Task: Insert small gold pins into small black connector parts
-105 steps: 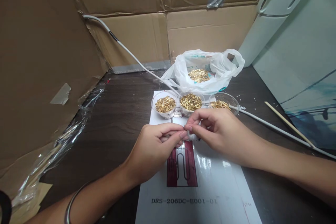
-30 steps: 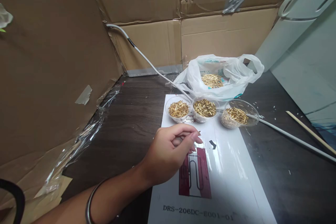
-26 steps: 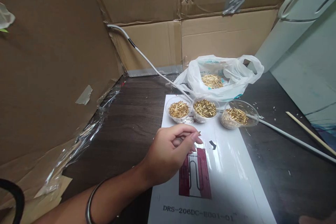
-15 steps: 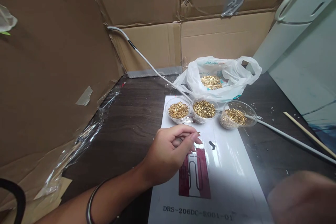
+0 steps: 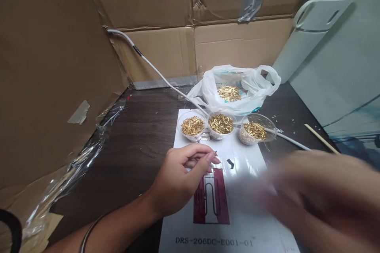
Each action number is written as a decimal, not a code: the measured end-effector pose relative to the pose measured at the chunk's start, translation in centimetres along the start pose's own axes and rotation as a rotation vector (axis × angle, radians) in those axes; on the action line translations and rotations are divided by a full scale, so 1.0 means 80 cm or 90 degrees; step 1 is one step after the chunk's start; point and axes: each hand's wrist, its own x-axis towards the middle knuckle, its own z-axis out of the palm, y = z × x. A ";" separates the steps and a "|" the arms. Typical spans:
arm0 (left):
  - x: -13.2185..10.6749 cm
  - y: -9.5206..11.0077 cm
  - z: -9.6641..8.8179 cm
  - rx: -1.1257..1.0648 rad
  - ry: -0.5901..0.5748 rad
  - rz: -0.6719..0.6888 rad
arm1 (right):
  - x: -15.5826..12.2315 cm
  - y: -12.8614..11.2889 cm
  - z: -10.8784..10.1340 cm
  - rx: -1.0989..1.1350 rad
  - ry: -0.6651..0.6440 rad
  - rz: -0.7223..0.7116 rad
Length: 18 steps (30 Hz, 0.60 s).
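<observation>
Right hand (image 5: 317, 197) has come up and in from the lower right corner since half a second ago, now over the right side of the white sheet (image 5: 178, 221); camera view shifted a bit, left hand (image 5: 181, 180) holding the same pose. Left hand: thumb and finger pinched on a small gold piece (image 5: 215, 153), only its tip showing, above the sheet just beyond the dark red print (image 5: 222, 205). Right hand: motion blur, can't tell finger spacing or whether it holds anything; apart from the left hand. Left tub (image 5: 194, 138), middle tub (image 5: 219, 136) and right tub (image 5: 246, 139), all clear, stand in a row behind the left hand, each with short gold pieces; right one spaced a little off. White plastic bag (image 5: 208, 87) behind them, open, longer gold pins (image 5: 229, 93) inside. Black scrap (image 5: 230, 164) on sheet near left fingertips. Wooden stick (image 5: 322, 138) on the table (image 5: 139, 126), far right.
</observation>
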 end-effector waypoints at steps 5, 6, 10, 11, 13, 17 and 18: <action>0.001 0.001 0.001 0.026 -0.005 0.005 | 0.045 0.004 0.037 0.324 -0.030 0.125; 0.001 0.001 0.001 0.026 -0.006 0.003 | 0.049 0.009 0.043 0.374 -0.036 0.134; 0.000 0.000 0.002 0.019 -0.016 -0.009 | 0.053 0.023 0.054 0.490 -0.078 0.135; 0.000 0.000 0.002 0.018 -0.020 -0.015 | 0.053 0.024 0.054 0.504 -0.086 0.136; 0.000 0.000 0.002 0.026 -0.027 -0.014 | 0.053 0.025 0.054 0.521 -0.095 0.140; 0.001 0.000 0.002 0.033 -0.029 -0.008 | 0.053 0.025 0.054 0.534 -0.106 0.154; 0.002 0.000 0.002 0.033 -0.030 -0.008 | 0.052 0.025 0.054 0.533 -0.109 0.159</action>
